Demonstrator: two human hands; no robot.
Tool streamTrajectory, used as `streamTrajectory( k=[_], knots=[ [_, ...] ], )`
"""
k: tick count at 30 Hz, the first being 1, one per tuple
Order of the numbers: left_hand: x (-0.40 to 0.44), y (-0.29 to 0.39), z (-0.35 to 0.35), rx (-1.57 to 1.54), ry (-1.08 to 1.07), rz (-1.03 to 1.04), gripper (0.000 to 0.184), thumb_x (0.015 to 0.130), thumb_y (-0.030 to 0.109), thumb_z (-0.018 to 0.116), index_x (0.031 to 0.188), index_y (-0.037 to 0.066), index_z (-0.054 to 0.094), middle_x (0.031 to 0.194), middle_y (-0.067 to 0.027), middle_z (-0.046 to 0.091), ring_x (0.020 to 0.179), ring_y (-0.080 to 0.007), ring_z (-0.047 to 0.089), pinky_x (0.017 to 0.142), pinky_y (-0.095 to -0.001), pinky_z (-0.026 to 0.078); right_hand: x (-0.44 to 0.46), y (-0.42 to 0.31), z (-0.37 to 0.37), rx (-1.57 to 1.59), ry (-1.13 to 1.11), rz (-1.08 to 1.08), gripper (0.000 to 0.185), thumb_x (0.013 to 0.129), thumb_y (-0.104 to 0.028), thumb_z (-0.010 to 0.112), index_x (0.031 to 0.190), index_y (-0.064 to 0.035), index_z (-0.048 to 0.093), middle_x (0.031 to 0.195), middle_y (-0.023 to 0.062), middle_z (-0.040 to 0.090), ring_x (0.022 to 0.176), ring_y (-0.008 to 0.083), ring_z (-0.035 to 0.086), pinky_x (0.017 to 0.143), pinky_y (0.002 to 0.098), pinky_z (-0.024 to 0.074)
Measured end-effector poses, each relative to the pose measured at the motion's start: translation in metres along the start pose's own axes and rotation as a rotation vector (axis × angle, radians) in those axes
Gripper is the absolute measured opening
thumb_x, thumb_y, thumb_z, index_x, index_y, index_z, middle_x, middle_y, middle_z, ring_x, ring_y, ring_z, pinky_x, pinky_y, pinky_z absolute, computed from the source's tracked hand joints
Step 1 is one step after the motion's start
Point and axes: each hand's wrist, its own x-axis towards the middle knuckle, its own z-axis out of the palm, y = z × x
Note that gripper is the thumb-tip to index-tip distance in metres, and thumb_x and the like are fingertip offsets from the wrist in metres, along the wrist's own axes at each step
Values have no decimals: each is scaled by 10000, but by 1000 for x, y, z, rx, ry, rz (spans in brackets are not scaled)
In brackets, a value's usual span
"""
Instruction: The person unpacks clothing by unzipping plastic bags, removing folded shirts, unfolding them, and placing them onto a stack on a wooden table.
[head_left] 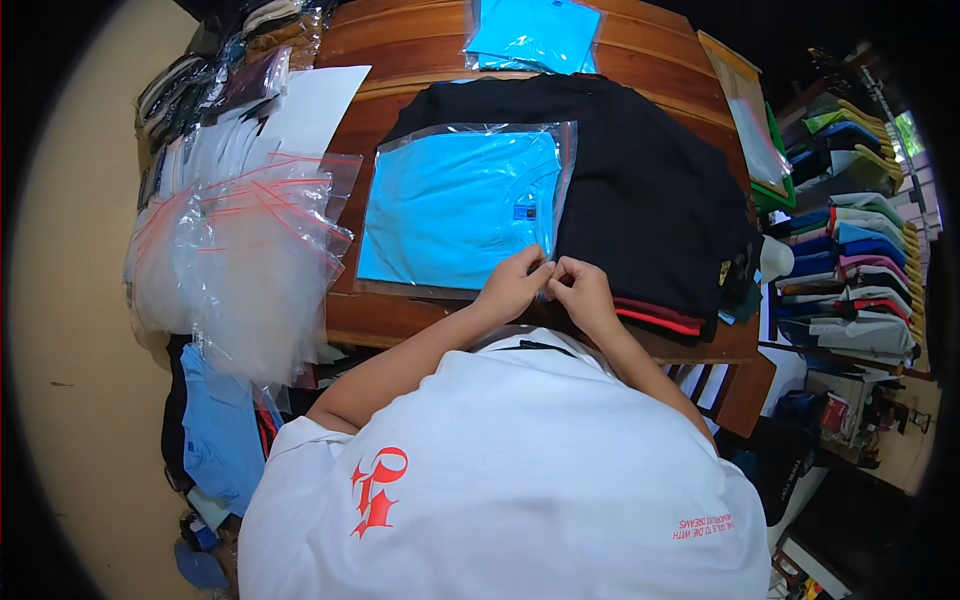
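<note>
A folded light-blue T-shirt (450,205) lies inside a clear plastic zip bag (568,150), its collar toward the right. My left hand (517,284) and my right hand (583,292) meet at the bag's lower right corner, both with fingers pinched on its edge. The fingertips hide the exact spot they grip. Under the bag's right part spreads a pile of black garments (645,170), with red cloth (655,316) showing at its lower edge.
Another bagged light-blue shirt (535,35) lies at the wooden table's (400,40) far side. Several clear zip bags (250,250) with red strips are heaped on the left. Bagged garments (175,90) are stacked behind them. Clothes on hangers (860,240) hang at the right.
</note>
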Motion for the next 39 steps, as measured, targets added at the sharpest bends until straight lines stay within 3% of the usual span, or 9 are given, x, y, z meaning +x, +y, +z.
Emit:
streamTrajectory(
  k=[7, 10, 16, 22, 24, 26, 28, 30, 39],
  knots=[
    [1, 6, -3, 179, 33, 145, 185, 931, 154, 513, 822, 4, 520, 706, -88, 564, 652, -146, 550, 607, -297, 449, -1, -7, -4, 150, -42, 149, 191, 826, -72, 660, 681, -2, 558, 609, 35, 586, 519, 77, 503, 487, 239, 407],
    [-3, 14, -5, 106, 7, 97, 188, 943, 155, 496, 830, 8, 521, 713, -81, 563, 672, -144, 554, 628, -292, 448, 2, 2, -9, 143, -143, 188, 220, 865, -136, 652, 699, -25, 559, 617, 8, 571, 515, 58, 487, 475, 215, 390],
    [-3, 10, -5, 68, 1, 104, 184, 950, 159, 495, 842, 13, 525, 746, -76, 557, 678, -136, 551, 628, -285, 446, 4, 7, -16, 389, -245, 282, 223, 932, -164, 566, 732, -74, 530, 697, 2, 583, 542, 21, 459, 485, 167, 355],
    [-6, 14, -6, 220, 75, 226, 176, 935, 163, 511, 861, 4, 523, 760, -114, 548, 663, -204, 552, 629, -315, 444, 1, 1, -10, 218, -233, 117, 166, 882, -143, 583, 779, -12, 585, 698, 29, 618, 606, 92, 551, 571, 236, 445],
    [-9, 20, -5, 196, 78, 218, 175, 924, 169, 517, 858, 8, 529, 761, -129, 565, 690, -249, 566, 636, -348, 446, 5, 5, -10, -33, -292, 147, 139, 852, -114, 582, 808, 16, 604, 717, 55, 638, 659, 115, 576, 631, 265, 462],
    [-10, 27, -6, 170, 81, 211, 175, 913, 176, 523, 855, 12, 534, 762, -144, 582, 717, -293, 580, 643, -381, 447, 4, 3, -8, 35, -284, 150, 147, 848, -119, 590, 804, 20, 607, 707, 61, 633, 652, 113, 570, 627, 267, 457],
    [-12, 31, -9, 206, -36, -25, 227, 919, 233, 503, 872, 19, 558, 782, -155, 618, 756, -332, 606, 654, -410, 460, 1, 1, -5, 103, -280, 152, 156, 843, -125, 597, 800, 24, 610, 697, 66, 628, 645, 110, 565, 623, 270, 452],
    [-15, 23, -8, 300, -48, -19, 237, 922, 230, 490, 857, 13, 559, 771, -163, 617, 745, -332, 605, 651, -412, 456, -3, 1, -3, 108, -174, 128, 163, 841, -134, 601, 803, 24, 619, 687, 69, 627, 637, 109, 560, 610, 271, 449],
    [-19, 30, -5, 578, 15, 75, 260, 928, 234, 452, 822, 20, 555, 782, -191, 611, 757, -385, 584, 647, -471, 437, -3, 0, -5, -18, -163, 141, 178, 834, -136, 607, 760, 26, 592, 664, 92, 609, 589, 116, 528, 567, 286, 426]
  ],
)
